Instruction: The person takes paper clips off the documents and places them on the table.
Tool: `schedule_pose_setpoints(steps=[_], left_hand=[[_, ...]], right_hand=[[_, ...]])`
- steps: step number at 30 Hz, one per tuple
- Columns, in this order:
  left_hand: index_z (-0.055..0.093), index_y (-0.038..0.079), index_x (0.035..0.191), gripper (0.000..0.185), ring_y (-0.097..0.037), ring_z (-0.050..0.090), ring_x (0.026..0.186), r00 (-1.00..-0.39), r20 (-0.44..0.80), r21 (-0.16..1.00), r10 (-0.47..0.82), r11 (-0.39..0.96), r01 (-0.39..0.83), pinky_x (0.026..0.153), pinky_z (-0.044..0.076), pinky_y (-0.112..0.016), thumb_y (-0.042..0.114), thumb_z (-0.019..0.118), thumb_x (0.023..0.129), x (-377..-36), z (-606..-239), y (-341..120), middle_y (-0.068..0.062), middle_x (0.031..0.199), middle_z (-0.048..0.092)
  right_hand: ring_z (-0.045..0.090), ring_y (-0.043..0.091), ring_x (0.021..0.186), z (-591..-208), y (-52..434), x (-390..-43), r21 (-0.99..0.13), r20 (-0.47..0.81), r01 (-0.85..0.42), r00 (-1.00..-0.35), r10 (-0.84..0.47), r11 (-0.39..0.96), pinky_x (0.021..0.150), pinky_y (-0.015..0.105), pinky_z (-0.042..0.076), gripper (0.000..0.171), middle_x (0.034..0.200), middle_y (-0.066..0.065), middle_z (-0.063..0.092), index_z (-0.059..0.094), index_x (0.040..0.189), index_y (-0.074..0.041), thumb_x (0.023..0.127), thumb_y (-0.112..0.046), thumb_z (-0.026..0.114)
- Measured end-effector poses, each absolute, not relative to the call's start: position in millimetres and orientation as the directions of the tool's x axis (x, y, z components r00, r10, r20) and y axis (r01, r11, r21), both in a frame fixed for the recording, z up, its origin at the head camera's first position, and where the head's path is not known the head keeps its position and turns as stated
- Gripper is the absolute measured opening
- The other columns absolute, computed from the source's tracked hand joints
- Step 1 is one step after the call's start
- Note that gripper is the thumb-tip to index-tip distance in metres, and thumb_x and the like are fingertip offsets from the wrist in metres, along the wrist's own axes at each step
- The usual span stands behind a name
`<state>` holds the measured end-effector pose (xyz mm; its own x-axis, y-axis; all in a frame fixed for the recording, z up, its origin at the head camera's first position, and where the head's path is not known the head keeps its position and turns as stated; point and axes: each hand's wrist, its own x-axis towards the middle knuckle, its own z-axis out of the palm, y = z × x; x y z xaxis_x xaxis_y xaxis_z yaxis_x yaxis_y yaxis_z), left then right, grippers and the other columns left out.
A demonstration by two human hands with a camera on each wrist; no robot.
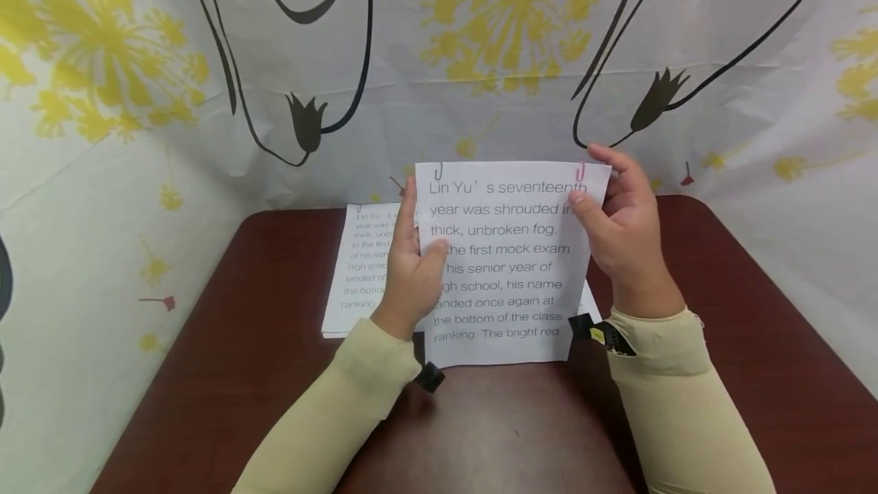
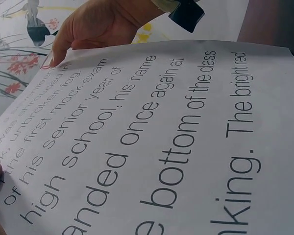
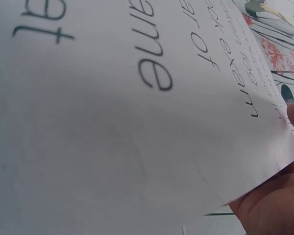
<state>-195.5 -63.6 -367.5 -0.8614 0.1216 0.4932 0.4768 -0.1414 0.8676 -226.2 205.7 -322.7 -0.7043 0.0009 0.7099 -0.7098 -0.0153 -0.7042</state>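
Both hands hold up a printed sheet of paper (image 1: pixel 507 273) with large black text, raised in front of the person. My left hand (image 1: pixel 414 273) grips its left edge, thumb on the front and fingers behind. At the upper right edge my right hand (image 1: pixel 627 231) pinches the sheet, thumb on the printed face. A dark paper clip (image 1: pixel 438 171) sits on the top edge at the left, and a pink paper clip (image 1: pixel 580 171) at the right. In the left wrist view the sheet (image 2: pixel 137 147) fills most of the picture; the right wrist view shows its right part (image 3: pixel 112 137) bending slightly.
Behind the raised sheet, more printed sheets (image 1: pixel 353 273) lie on the dark red-brown table (image 1: pixel 226 372), partly hidden. A dark clip (image 1: pixel 359 208) shows at their top left. A white patterned curtain (image 1: pixel 439 36) hangs behind and at both sides of the table.
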Motion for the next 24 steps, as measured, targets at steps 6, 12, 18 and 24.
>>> schedule_pose_setpoints(steps=[6,12,18,24], left_hand=[[0.006,0.046,0.169,0.094,-0.028,0.076,0.109,-0.866,0.481,0.873,0.134,-0.168,0.458,0.082,0.066,-0.043,-0.009,0.041,0.101,-192.5,-368.7,-61.7,0.005,0.15,0.061],[0.004,0.04,0.17,0.093,-0.029,0.077,0.108,-0.852,0.506,0.86,0.133,-0.16,0.485,0.08,0.066,-0.043,-0.01,0.041,0.101,-192.2,-369.0,-61.4,0.002,0.149,0.062],[0.004,0.038,0.171,0.092,-0.028,0.077,0.108,-0.845,0.517,0.854,0.135,-0.153,0.498,0.074,0.066,-0.037,-0.01,0.041,0.101,-191.5,-369.1,-62.1,0.001,0.148,0.063],[0.005,0.042,0.17,0.093,-0.027,0.077,0.108,-0.842,0.522,0.851,0.136,-0.148,0.504,0.076,0.066,-0.038,-0.009,0.041,0.101,-191.5,-368.9,-62.0,0.001,0.149,0.062]], right_hand=[[0.074,0.012,0.077,-319.9,201.3,-222.5,-0.688,0.725,-0.726,-0.687,0.047,0.006,0.066,0.02,0.059,0.045,0.097,0.004,0.075,0.062,0.14,-0.001,0.096,0.009,0.06],[0.074,0.013,0.077,-319.4,201.4,-220.4,-0.672,0.738,-0.74,-0.671,0.071,-0.011,0.067,0.02,0.06,0.04,0.096,0.006,0.075,0.063,0.135,0.002,0.096,0.011,0.06],[0.074,0.014,0.076,-319.0,200.7,-220.7,-0.661,0.745,-0.749,-0.661,0.088,-0.032,0.065,0.02,0.059,0.036,0.093,0.007,0.074,0.062,0.13,0.01,0.095,0.013,0.061],[0.073,0.014,0.075,-318.0,200.2,-220.5,-0.661,0.744,-0.749,-0.661,0.1,-0.034,0.063,0.02,0.058,0.032,0.092,0.008,0.074,0.063,0.126,0.013,0.094,0.013,0.062]])
